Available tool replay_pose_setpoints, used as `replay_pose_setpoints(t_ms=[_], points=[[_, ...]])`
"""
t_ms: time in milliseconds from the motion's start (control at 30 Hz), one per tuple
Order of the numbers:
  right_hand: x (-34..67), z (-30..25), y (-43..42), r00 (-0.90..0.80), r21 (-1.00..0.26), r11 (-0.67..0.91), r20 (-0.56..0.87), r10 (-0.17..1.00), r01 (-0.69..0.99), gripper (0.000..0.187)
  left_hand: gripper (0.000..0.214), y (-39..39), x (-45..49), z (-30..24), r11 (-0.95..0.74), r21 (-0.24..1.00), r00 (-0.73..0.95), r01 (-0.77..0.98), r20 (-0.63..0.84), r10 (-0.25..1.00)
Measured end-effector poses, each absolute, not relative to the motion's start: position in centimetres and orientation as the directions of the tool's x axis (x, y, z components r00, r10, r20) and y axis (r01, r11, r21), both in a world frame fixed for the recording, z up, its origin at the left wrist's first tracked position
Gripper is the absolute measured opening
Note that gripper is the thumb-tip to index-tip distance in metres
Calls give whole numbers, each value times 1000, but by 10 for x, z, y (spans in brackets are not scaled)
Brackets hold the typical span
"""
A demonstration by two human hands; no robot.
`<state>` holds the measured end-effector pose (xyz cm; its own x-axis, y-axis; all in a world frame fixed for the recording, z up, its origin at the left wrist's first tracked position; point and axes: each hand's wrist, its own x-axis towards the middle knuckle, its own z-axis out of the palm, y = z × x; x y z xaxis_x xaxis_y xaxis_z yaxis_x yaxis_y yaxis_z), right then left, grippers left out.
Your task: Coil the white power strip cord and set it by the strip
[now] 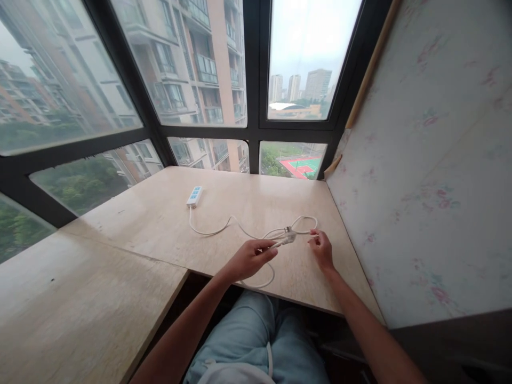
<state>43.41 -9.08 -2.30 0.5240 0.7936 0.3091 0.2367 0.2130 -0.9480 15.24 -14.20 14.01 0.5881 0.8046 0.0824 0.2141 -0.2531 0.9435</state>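
Pinched between the thumb and fingers of my left hand (pixel 251 259) is the cable just behind a clear power plug (pixel 288 235); the plug's metal prongs point up and away from me. To the right of the plug, my right hand (pixel 321 248) has its fingers curled together beside a loop of the white power cord (pixel 216 232). Whether those fingers grip the cord is unclear. The cord winds across the stone sill to a white power strip (pixel 194 197) with blue socket faces, lying farther back on the left. Another loop of cord hangs near the front edge, below my left hand.
The beige stone sill (pixel 160 213) turns a corner and extends to the left, with an open gap beneath its front edge. Dark-framed windows (pixel 253 80) stand behind it. A floral-papered wall (pixel 432 176) bounds the right side. My legs (pixel 256 336) are below the edge.
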Motion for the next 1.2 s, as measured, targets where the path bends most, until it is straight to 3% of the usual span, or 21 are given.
replay_pose_setpoints(t_ms=[167, 333, 433, 600, 767, 833, 933, 1033, 1200], points=[[407, -16, -135, 440, -974, 169, 88, 894, -148, 31, 38, -140, 191, 133, -428, 882, 709, 197, 173, 684], [391, 1, -186, 219, -915, 183, 108, 970, -359, 36, 44, -126, 226, 99, -305, 950, 725, 68, 163, 669], [388, 5, -196, 171, -945, 182, 139, 976, -271, 39, 43, -120, 236, 85, -262, 965, 726, 21, 165, 668], [376, 0, -179, 198, -989, 143, 145, 969, 23, 49, 42, -105, 228, 84, -370, 928, 732, 38, 226, 643], [351, 8, -164, -75, -1000, 12, 13, 997, -14, 39, 43, -78, 201, 79, -441, 885, 677, 147, 235, 697], [345, 14, -164, -97, -999, -23, -20, 995, -27, 32, 44, -67, 189, 71, -417, 888, 647, 197, 201, 735], [344, 17, -167, -42, -998, -17, -15, 999, -59, 27, 46, -55, 175, 57, -307, 924, 643, 225, 96, 760], [348, 13, -169, 45, -1000, 6, 5, 999, -19, 25, 46, -51, 167, 47, -206, 946, 707, 249, -32, 707], [355, 5, -170, 214, -979, 100, 137, 967, 176, 23, 47, -57, 169, 47, -251, 919, 826, 304, -123, 550]])
